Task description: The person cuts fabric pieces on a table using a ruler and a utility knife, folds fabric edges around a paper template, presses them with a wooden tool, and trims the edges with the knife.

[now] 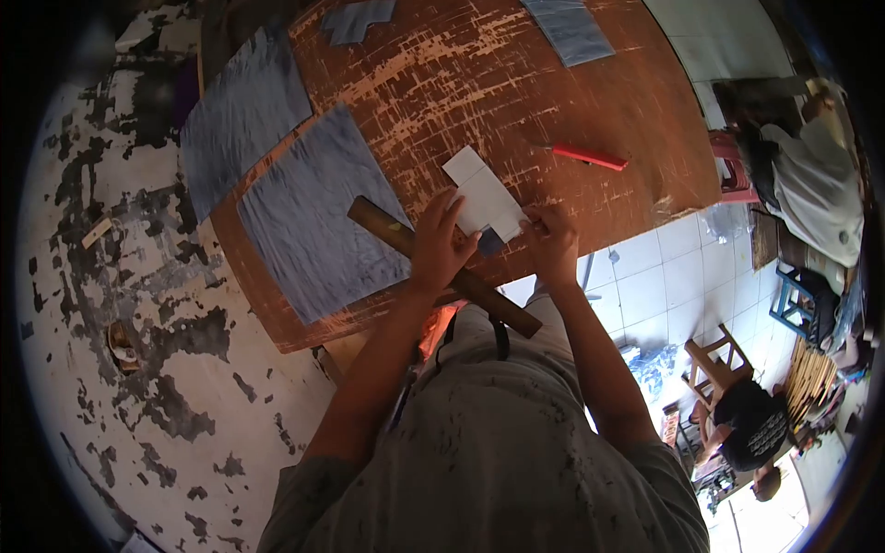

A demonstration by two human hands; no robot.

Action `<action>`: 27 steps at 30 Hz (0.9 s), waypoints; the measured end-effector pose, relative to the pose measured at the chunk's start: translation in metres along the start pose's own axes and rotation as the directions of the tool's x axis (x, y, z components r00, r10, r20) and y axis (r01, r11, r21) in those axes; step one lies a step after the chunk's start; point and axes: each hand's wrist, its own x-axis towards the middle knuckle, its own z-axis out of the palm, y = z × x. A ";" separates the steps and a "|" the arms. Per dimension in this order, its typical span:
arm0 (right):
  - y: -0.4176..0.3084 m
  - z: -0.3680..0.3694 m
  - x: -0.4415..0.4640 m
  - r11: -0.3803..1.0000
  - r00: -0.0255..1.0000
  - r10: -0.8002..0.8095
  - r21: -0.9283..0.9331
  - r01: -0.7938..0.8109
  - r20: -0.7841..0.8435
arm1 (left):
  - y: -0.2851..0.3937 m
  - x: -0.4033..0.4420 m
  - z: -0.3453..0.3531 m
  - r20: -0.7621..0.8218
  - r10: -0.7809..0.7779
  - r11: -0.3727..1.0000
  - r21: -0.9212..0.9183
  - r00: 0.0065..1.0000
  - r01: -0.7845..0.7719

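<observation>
A white card template (487, 192) with fold or pencil lines lies on the scratched brown table, a small dark blue piece (489, 242) at its lower edge. My left hand (441, 241) rests at the card's left side, thumb and fingers apart, fingertips touching it. My right hand (551, 241) pinches at the card's lower right corner; what is between the fingertips is too small to make out. A wooden ruler-like strip (378, 224) runs diagonally beneath my left hand and over the table edge. A red cutter (590, 158) lies beyond my right hand.
Grey-blue sheets (318, 217) cover the left of the table (645, 120); smaller cut pieces (569, 29) lie at the far side. A peeling wall stands left. At right are a wooden stool (717, 367), a seated person (751, 424) and a blue stool (790, 300).
</observation>
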 end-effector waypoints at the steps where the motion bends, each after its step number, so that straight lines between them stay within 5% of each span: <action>1: 0.001 -0.001 0.000 1.000 1.000 -0.003 -0.002 0.003 0.017 | 0.001 0.001 0.000 -0.010 -0.004 1.000 -0.002 1.000 0.004; 27: -0.001 -0.007 0.016 0.995 0.988 0.020 -0.097 -0.005 0.152 | 0.001 0.001 -0.003 -0.004 -0.072 0.997 -0.041 0.997 0.072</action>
